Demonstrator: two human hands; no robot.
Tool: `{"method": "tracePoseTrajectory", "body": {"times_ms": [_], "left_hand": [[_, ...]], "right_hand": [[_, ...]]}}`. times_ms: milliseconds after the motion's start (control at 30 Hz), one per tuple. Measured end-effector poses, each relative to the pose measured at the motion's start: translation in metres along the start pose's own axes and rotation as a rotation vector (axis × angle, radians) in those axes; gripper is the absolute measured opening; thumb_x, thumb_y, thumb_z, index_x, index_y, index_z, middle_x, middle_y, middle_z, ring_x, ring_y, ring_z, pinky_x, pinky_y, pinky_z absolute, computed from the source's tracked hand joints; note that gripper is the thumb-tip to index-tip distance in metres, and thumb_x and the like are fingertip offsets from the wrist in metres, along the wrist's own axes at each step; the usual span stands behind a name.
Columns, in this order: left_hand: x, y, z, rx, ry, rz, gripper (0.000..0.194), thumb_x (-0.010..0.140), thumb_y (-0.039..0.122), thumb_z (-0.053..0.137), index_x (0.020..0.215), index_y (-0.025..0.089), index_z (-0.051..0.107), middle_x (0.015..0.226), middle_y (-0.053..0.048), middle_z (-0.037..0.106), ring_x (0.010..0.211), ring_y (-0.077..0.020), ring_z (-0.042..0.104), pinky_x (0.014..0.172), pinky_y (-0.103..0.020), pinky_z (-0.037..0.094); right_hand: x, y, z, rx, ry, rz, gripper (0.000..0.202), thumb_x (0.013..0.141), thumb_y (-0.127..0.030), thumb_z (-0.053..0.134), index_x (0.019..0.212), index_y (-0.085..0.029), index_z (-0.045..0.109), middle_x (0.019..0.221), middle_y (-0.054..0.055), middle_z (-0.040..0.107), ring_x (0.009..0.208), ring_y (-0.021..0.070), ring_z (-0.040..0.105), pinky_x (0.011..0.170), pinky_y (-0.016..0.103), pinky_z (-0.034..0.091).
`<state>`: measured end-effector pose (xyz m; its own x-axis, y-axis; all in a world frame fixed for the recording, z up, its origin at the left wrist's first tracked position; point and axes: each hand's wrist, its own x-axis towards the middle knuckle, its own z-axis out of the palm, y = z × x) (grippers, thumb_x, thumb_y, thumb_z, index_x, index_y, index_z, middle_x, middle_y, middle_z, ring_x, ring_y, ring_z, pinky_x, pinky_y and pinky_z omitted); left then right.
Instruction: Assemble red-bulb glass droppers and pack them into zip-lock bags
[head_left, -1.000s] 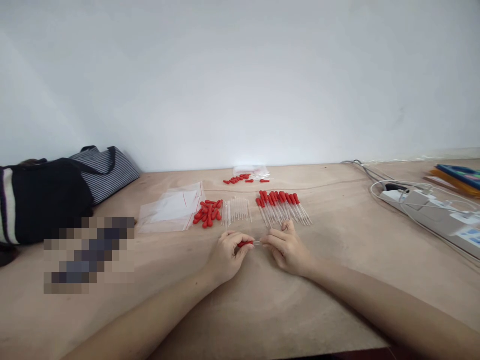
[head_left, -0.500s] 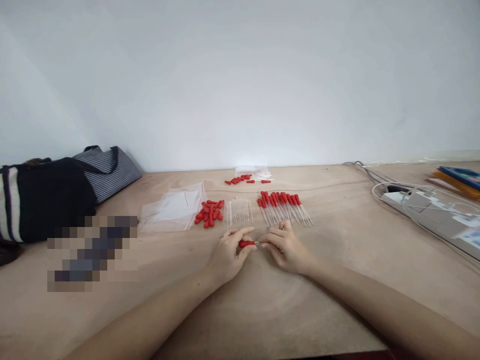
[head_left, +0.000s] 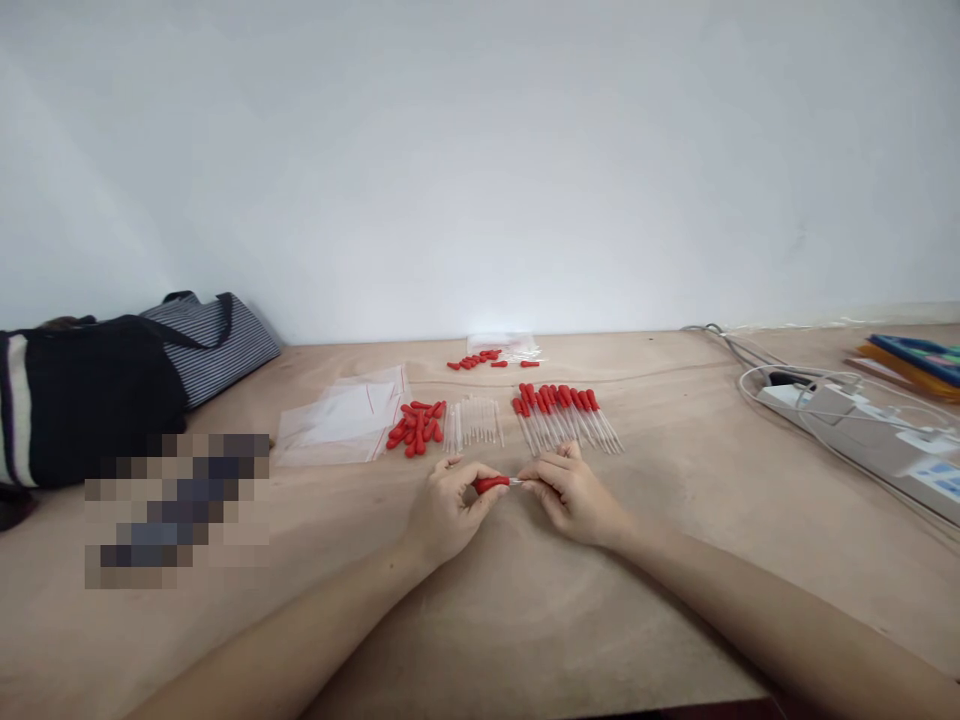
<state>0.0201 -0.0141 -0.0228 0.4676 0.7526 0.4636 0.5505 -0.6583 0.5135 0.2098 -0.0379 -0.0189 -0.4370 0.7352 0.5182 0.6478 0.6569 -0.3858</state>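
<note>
Between thumb and fingers, my left hand [head_left: 448, 508] grips a red rubber dropper bulb [head_left: 492, 484]. My right hand [head_left: 568, 495] pinches a thin clear glass tube [head_left: 515, 482], whose end meets the mouth of the bulb; most of the tube is hidden by my fingers. Just beyond my hands lie a pile of loose red bulbs [head_left: 417, 427] and a row of bare glass tubes [head_left: 474, 422]. To their right is a row of droppers [head_left: 570, 415], red bulbs fitted on clear tubes.
Clear plastic bags [head_left: 341, 415] lie left of the bulbs. More red bulbs [head_left: 475, 359] and thin tubes sit near the wall. Dark bags [head_left: 90, 395] and a pixelated patch [head_left: 180, 505] are at left. A power strip [head_left: 862, 430] with cables and stacked folders [head_left: 911, 362] occupy the right.
My left hand's fingers have shifted slightly on the red bulb, the index finger now lying closer along it. The right hand stays nearly still. The view has shifted slightly.
</note>
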Motion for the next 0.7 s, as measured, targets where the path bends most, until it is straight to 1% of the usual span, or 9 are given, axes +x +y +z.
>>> {"method": "tracePoseTrajectory", "body": {"times_ms": [200, 300, 367, 467, 533, 600, 633, 700], "left_hand": [[-0.001, 0.000, -0.001, 0.032, 0.068, 0.009, 0.009, 0.077, 0.029, 0.054, 0.077, 0.021, 0.060, 0.070, 0.004, 0.066, 0.062, -0.0119, 0.058, 0.091, -0.037, 0.031], [0.000, -0.002, -0.001, 0.041, 0.079, 0.000, 0.010, 0.077, 0.030, 0.054, 0.078, 0.022, 0.059, 0.071, 0.004, 0.066, 0.063, -0.0122, 0.058, 0.090, -0.037, 0.030], [0.001, -0.003, -0.001, 0.047, 0.050, 0.004, 0.011, 0.078, 0.031, 0.052, 0.078, 0.022, 0.059, 0.072, 0.004, 0.065, 0.065, -0.0128, 0.058, 0.088, -0.037, 0.031], [0.005, -0.005, -0.006, 0.092, 0.019, -0.008, 0.015, 0.077, 0.034, 0.053, 0.086, 0.023, 0.059, 0.079, 0.001, 0.065, 0.075, -0.0164, 0.057, 0.085, -0.039, 0.031], [0.008, -0.010, -0.014, 0.152, 0.047, -0.055, 0.028, 0.074, 0.038, 0.056, 0.098, 0.024, 0.055, 0.089, -0.002, 0.064, 0.084, -0.0202, 0.056, 0.084, -0.040, 0.031], [0.011, -0.017, -0.024, 0.223, 0.102, -0.129, 0.040, 0.071, 0.040, 0.059, 0.106, 0.023, 0.051, 0.097, -0.005, 0.062, 0.090, -0.0232, 0.054, 0.084, -0.042, 0.031], [0.013, -0.022, -0.029, 0.258, 0.128, -0.167, 0.041, 0.070, 0.040, 0.059, 0.106, 0.022, 0.050, 0.098, -0.005, 0.061, 0.092, -0.0242, 0.053, 0.084, -0.042, 0.031], [0.016, -0.033, -0.039, 0.322, 0.176, -0.250, 0.038, 0.070, 0.036, 0.059, 0.104, 0.022, 0.051, 0.098, -0.006, 0.061, 0.095, -0.0257, 0.051, 0.084, -0.043, 0.031]], "right_hand": [[0.003, 0.004, -0.006, 0.046, -0.016, -0.027, 0.017, 0.084, -0.019, 0.043, 0.092, -0.018, 0.058, 0.077, 0.002, 0.062, 0.068, 0.0113, 0.052, 0.070, 0.029, 0.027], [0.003, 0.007, -0.010, -0.063, 0.000, -0.034, 0.018, 0.083, -0.023, 0.045, 0.091, -0.019, 0.060, 0.075, 0.002, 0.062, 0.070, 0.0127, 0.051, 0.070, 0.030, 0.026], [0.003, 0.008, -0.011, -0.171, 0.003, -0.041, 0.018, 0.083, -0.025, 0.045, 0.085, -0.020, 0.063, 0.072, 0.002, 0.061, 0.070, 0.0140, 0.050, 0.069, 0.031, 0.025], [0.004, 0.010, -0.010, -0.283, -0.052, -0.037, 0.018, 0.082, -0.024, 0.046, 0.078, -0.020, 0.063, 0.070, 0.003, 0.061, 0.071, 0.0154, 0.049, 0.066, 0.031, 0.024], [0.009, 0.013, -0.007, -0.297, -0.094, 0.038, 0.019, 0.081, -0.024, 0.046, 0.075, -0.019, 0.063, 0.070, 0.003, 0.061, 0.071, 0.0157, 0.050, 0.065, 0.029, 0.025], [0.019, 0.017, -0.005, -0.270, -0.104, 0.197, 0.019, 0.081, -0.023, 0.044, 0.076, -0.019, 0.062, 0.072, 0.004, 0.063, 0.070, 0.0152, 0.053, 0.063, 0.027, 0.027], [0.025, 0.019, -0.003, -0.257, -0.093, 0.299, 0.019, 0.080, -0.023, 0.043, 0.079, -0.018, 0.061, 0.074, 0.004, 0.063, 0.070, 0.0152, 0.054, 0.062, 0.027, 0.028], [0.041, 0.022, 0.001, -0.266, -0.059, 0.489, 0.020, 0.080, -0.023, 0.042, 0.089, -0.017, 0.058, 0.079, 0.005, 0.065, 0.071, 0.0165, 0.056, 0.060, 0.026, 0.029]]}}
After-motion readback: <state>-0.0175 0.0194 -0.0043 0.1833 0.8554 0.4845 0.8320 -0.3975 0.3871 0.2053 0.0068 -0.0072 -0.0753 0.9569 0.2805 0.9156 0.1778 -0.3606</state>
